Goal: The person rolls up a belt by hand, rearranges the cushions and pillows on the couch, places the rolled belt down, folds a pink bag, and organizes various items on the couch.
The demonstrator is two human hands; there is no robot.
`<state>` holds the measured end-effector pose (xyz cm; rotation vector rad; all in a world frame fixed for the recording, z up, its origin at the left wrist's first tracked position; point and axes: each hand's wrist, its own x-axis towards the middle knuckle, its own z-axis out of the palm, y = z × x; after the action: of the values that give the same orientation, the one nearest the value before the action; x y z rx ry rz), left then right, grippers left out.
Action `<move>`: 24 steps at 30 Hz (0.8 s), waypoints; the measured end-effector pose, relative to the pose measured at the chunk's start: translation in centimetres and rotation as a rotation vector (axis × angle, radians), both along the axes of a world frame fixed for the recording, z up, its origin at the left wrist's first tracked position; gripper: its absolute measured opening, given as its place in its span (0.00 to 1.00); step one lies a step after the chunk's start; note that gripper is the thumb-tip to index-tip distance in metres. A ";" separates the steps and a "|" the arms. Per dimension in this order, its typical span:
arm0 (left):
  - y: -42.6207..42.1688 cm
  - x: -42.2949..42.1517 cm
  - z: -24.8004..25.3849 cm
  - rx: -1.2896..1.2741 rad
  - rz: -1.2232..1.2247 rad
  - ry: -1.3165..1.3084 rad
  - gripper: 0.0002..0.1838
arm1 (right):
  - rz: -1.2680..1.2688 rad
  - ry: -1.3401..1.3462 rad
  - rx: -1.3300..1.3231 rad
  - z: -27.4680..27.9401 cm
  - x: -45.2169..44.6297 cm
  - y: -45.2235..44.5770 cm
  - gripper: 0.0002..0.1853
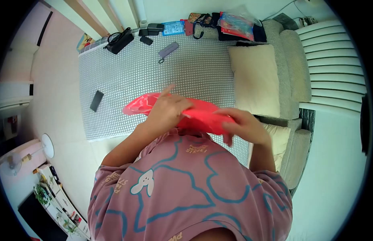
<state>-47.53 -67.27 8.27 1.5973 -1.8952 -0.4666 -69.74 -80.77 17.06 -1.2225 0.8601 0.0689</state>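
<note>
A bright red plastic bag (200,116), thin and glossy, stretches sideways in front of my chest, above the near side of the checked sofa cover. My left hand (168,107) grips its middle, with one finger sticking up and away. At the bag's right end, my right hand (244,124) has its fingers closed around the plastic, somewhat blurred. The loose left end (140,104) of the bag sticks out past my left hand, crumpled and shiny. Whether anything lies inside it, I cannot tell.
On the checked cover (130,76) lie a dark phone-like slab (97,101), a grey-purple case (169,50) and a black pouch (121,41). Several packets and bags line the far edge. A cream cushion (257,78) rests at the right; a fan (46,145) stands at the left.
</note>
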 end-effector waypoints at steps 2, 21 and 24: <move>-0.1 0.8 0.5 -0.107 -0.140 0.078 0.25 | 0.388 -0.390 0.037 -0.5 -2.2 -3.9 0.25; 1.9 9.1 14.3 -0.088 -0.170 -0.096 0.11 | 0.709 -0.187 -0.416 -12.1 4.3 8.8 0.28; -0.4 10.6 14.7 -0.115 -0.189 -0.037 0.11 | 0.690 -0.229 -0.428 -12.7 6.9 9.4 0.28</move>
<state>-36.96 -67.67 22.97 1.3692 -2.0723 -0.4012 -62.85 -71.34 4.39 -1.8505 0.2231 0.3057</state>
